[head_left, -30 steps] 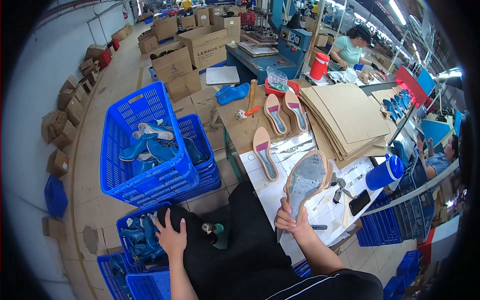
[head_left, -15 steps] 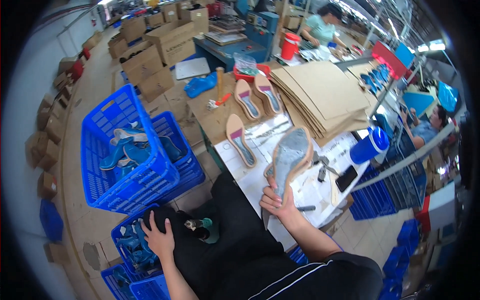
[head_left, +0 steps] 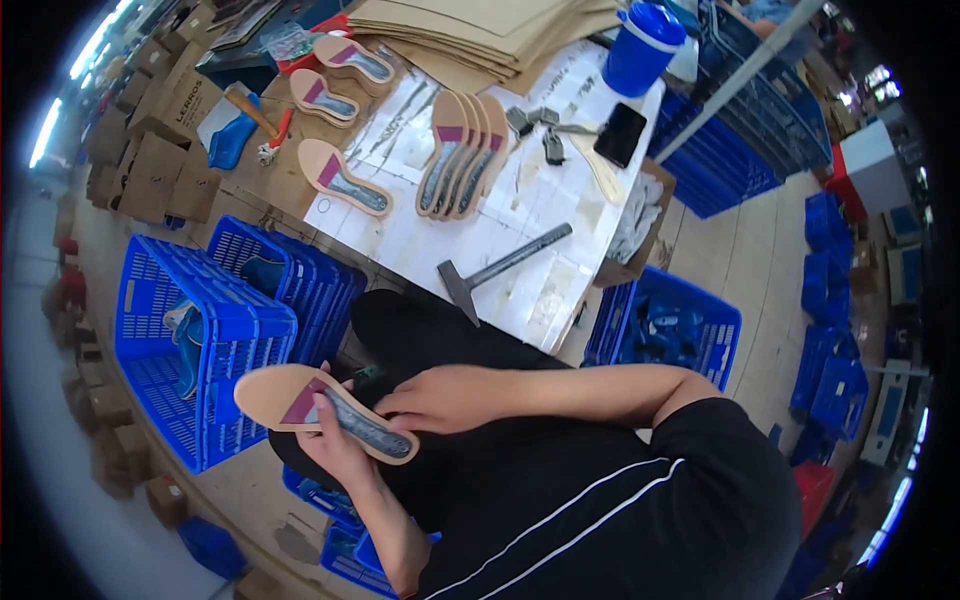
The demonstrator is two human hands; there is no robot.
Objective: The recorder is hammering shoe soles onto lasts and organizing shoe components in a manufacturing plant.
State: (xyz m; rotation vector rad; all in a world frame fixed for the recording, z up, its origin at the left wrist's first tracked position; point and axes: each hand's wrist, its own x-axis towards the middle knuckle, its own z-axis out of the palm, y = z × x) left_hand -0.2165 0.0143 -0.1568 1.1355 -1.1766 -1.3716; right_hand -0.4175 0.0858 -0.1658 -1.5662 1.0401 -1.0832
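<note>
Over my lap, my left hand (head_left: 330, 440) is closed around a tan shoe insole (head_left: 262, 395) with a purple patch and a grey strip. Its thumb lies on the upper face. My right hand (head_left: 445, 398) has its fingers bent at the insole's heel end, gripping the edge; some fingertips are hidden. On the white-covered table (head_left: 400, 235), several similar insoles (head_left: 460, 150) lie fanned together. A single insole (head_left: 343, 180) rests to their left, with stacked insoles (head_left: 325, 97) behind it. A hammer (head_left: 510, 260) lies near the front edge.
Blue crates (head_left: 200, 340) stand at my left, with a crate of blue pieces (head_left: 665, 325) right of the table. A blue jug (head_left: 643, 48), a black phone (head_left: 620, 135), cardboard sheets (head_left: 480, 40) and a wooden-handled tool (head_left: 250, 108) are on the table.
My view has turned and lowered. My right hand came from over the table to my lap; my left left my knee and now holds an insole. Fanned insoles now lie on the table.
</note>
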